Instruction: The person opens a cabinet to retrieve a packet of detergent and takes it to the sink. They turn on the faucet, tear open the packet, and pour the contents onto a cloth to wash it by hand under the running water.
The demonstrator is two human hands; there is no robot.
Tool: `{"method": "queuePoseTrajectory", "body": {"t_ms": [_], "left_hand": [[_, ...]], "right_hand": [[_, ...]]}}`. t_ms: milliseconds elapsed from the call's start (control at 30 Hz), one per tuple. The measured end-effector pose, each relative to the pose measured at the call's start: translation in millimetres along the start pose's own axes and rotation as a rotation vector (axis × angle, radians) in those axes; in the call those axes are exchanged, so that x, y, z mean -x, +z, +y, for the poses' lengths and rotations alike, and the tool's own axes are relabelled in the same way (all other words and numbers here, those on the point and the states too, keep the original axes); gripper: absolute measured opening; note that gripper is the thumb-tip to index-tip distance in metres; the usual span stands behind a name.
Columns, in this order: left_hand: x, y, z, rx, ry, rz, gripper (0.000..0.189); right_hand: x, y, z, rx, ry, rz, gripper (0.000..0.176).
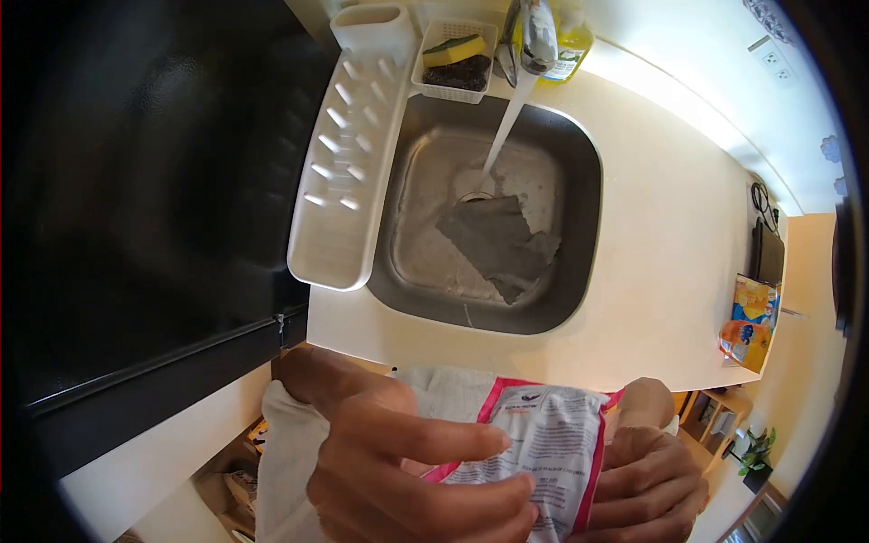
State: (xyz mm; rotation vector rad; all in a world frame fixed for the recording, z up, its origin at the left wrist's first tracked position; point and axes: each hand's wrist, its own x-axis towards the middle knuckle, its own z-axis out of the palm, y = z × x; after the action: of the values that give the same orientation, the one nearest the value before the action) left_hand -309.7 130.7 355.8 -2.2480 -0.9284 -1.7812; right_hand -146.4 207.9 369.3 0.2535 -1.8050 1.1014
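Note:
A white printed packet with pink edges [552, 425] is held up in front of the sink, close to my body. My right hand [644, 475] grips its right edge, thumb up at the top corner and fingers curled at the side. Across the packet's left part and front lie the bent fingers of my left hand [407, 452], covering some of the print. White fabric [290, 462] shows behind and beside my left hand. In the sink [593, 172], a grey cloth [498, 244] lies crumpled near the drain.
Water runs from the faucet [539, 41] into the sink. Left of it stands a white drying rack [330, 244], beside a black appliance [154, 181]. A white basket [453, 92] holds a sponge [454, 51]. Behind the faucet is a yellow soap bottle [572, 45]. Snack packages [751, 317] stand far right.

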Motion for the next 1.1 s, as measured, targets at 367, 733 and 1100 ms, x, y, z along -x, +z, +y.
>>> {"method": "queuePoseTrajectory", "body": {"t_ms": [367, 733, 1100], "left_hand": [[0.3, 13.7, 15.8, 0.023, -0.115, 0.207, 0.016], [-1.6, 13.8, 17.6, 0.076, -0.168, 0.187, 0.015], [-2.4, 20.9, 21.4, 0.116, -0.129, 0.235, 0.014]], "right_hand": [[3.2, 10.8, -4.0, -0.018, -0.042, 0.123, 0.011], [10.1, 16.0, -4.9, -0.188, 0.052, 0.175, 0.009], [16.8, 42.5, 14.8, -0.416, -0.204, 0.411, 0.016]]}}
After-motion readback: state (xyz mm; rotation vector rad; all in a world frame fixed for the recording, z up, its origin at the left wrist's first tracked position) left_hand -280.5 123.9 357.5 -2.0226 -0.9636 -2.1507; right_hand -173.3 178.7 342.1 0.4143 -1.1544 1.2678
